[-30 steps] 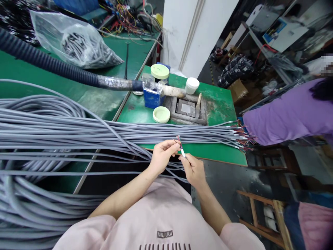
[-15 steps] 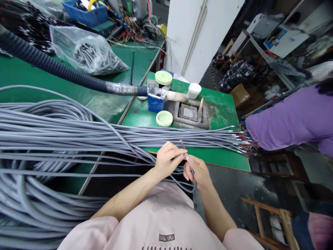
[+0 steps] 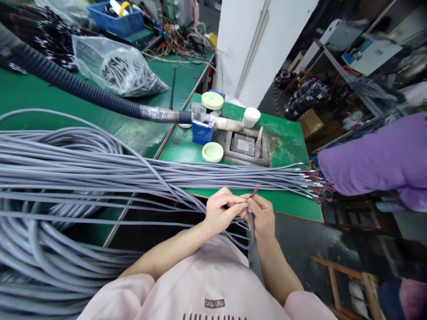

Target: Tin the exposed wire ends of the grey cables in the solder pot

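My right hand (image 3: pixel 263 218) is closed around a grey cable (image 3: pixel 251 229) near its stripped end. Thin coloured wires (image 3: pixel 255 191), red and dark among them, stick up above the fingers. My left hand (image 3: pixel 219 210) is pinched, its thumb and fingertips meeting the right fingertips at the base of these wires. What the left fingers grip there is hidden. From my right hand the cable hangs down and bends back to the left. Just beyond both hands lies a long bundle of grey cables (image 3: pixel 200 174) across the bench, with frayed coloured ends (image 3: pixel 316 182) at the right.
A solder pot (image 3: pixel 246 146) is set in the green bench (image 3: pixel 287 133), beside a pale green dish (image 3: pixel 212 152) and a white tub (image 3: pixel 251 117). A black hose (image 3: pixel 110 100) reaches over from the left. A person's purple sleeve (image 3: pixel 373 153) is at the right.
Both hands have moved slightly right. The cable end now stands more upright, its wires tilted right instead of left, and the white piece below them is mostly covered by fingers.
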A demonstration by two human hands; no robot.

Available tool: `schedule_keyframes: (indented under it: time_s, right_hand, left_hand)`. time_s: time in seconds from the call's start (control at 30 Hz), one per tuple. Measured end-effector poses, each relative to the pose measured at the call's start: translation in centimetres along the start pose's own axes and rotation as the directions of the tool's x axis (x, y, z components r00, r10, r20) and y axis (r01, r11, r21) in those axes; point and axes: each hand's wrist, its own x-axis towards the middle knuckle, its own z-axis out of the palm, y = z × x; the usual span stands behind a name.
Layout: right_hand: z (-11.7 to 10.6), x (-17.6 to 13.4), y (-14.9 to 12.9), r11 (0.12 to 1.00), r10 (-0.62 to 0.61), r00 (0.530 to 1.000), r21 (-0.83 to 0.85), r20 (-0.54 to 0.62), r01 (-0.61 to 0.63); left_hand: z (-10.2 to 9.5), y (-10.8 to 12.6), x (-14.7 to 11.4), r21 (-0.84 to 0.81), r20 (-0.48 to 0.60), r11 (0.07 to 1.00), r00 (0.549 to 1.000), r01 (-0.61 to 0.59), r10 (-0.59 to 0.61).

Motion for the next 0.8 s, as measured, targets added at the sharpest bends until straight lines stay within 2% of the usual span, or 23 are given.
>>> schedule_keyframes:
  time_s: [0.1, 0.23, 0.4, 0.53, 0.63, 0.7, 0.8]
  right_hand:
    - [0.0, 0.1, -0.5, 0.975, -0.150, 0.988, -0.171, -0.047, 0.140]
    - [-0.2, 0.4, -0.8, 0.894, -0.289, 0.957, -0.366, -0.033, 0.258]
    - [0.1, 1.5, -0.8, 0.837, -0.334, 0.942, -0.456, 0.012, 0.303]
    - [1.0, 3.0, -1.6, 0.782, -0.352, 0.932, -0.519, 0.088, 0.345]
    - [1.7, 5.1, -2.8, 0.711, -0.383, 0.913, -0.587, 0.138, 0.387]
    - [2.1, 7.1, -3.8, 0.669, -0.390, 0.904, -0.620, 0.176, 0.409]
    - [2.6, 10.7, -4.7, 0.610, -0.353, 0.900, -0.665, 0.258, 0.430]
  left_hand:
    - [0.4, 0.3, 0.2, -0.129, -0.053, 0.985, 0.991, 0.115, -0.123]
    - [0.2, 0.4, 0.7, -0.244, -0.089, 0.951, 0.972, 0.188, -0.215]
    - [-0.1, -0.6, 0.8, -0.370, -0.070, 0.882, 0.938, 0.292, -0.339]
    - [-0.6, -1.1, 1.1, -0.397, -0.065, 0.861, 0.926, 0.317, -0.371]
    - [-1.9, -1.1, 1.7, -0.219, -0.057, 0.932, 0.950, 0.289, -0.308]
    - [-3.2, -1.2, 2.2, 0.026, -0.064, 0.985, 0.984, 0.170, -0.168]
    - [-4.9, -2.0, 2.8, 0.349, -0.031, 0.936, 0.998, -0.048, 0.062]
